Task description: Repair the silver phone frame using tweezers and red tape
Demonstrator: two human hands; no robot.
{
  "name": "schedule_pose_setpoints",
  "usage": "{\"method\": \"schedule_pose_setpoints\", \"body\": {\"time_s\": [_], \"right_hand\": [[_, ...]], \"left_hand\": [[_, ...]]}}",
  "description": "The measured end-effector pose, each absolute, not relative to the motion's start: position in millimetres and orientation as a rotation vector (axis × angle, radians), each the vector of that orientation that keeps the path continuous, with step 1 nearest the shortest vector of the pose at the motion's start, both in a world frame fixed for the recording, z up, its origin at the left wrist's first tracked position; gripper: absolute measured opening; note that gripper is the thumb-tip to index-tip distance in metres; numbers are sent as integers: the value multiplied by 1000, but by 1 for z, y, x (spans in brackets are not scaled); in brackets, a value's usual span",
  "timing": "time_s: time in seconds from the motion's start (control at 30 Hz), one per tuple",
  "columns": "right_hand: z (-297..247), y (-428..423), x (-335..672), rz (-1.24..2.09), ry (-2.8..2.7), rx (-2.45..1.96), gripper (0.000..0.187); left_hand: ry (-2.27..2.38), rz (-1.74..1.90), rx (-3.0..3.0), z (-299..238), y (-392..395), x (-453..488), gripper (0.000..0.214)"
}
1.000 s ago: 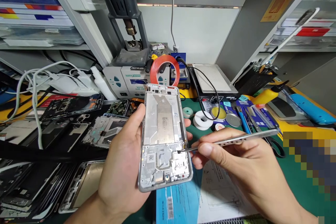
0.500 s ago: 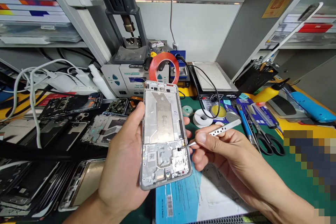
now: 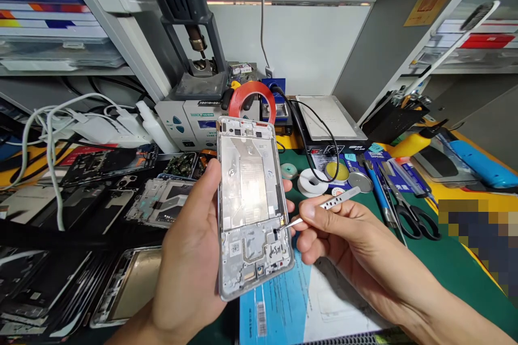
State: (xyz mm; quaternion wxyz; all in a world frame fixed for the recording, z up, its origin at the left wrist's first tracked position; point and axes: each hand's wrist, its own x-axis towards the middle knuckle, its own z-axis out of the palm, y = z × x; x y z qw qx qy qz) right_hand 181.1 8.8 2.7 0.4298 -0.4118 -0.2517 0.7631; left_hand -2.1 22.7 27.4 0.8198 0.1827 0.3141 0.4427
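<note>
Head view, sole entry. Item: rectangular silver-grey metal phone frame [image 3: 246,183], round-cornered, raised above a flat blue-and-white printed item [image 3: 271,307] on the green work mat [image 3: 449,267], its upper end pointing away from you. Item: your left hand [image 3: 186,259], wrapped about the frame's long edges, thumb along one side, fingertips showing past the other. Item: your right hand [image 3: 343,232], thumb and fingers pinching slim, perforated silver metal tweezers [image 3: 340,198], tip at a small black part [image 3: 277,231] near the frame's lower right edge; whether the tip grips that part cannot be told.

Handling, as judged: frame probably light and stiff, perhaps slippery at its smooth rim, with fragile fittings on the upturned face; best held by the long edges, fingers clear of the lower section. Tweezers likely light and springy; best pinched mid-shank.

Nearby: red ring-shaped tape roll [image 3: 272,109]; white plastic spool [image 3: 304,187]; black-handled scissors [image 3: 400,206].
</note>
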Motion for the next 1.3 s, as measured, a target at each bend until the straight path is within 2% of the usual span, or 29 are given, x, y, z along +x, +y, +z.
{"method": "schedule_pose_setpoints", "body": {"time_s": [0.17, 0.3, 0.5, 0.7, 1.1, 1.3], "right_hand": [[3, 11, 180, 1924, -588, -1037, 12], [4, 12, 180, 1941, -577, -1048, 15], [3, 8, 182, 1960, -557, -1019, 17], [1, 10, 181, 1944, -550, -1034, 18], [-3, 11, 183, 1960, -498, -1057, 15], [-3, 11, 184, 1971, -483, -1050, 17]], "left_hand": [[711, 946, 445, 29, 23, -1, 73], [568, 923, 414, 31, 24, 0, 79], [492, 895, 421, 29, 22, 2, 58], [495, 903, 431, 31, 23, 2, 52], [210, 874, 522, 23, 23, -2, 69], [261, 897, 517, 20, 23, -4, 64]]}}
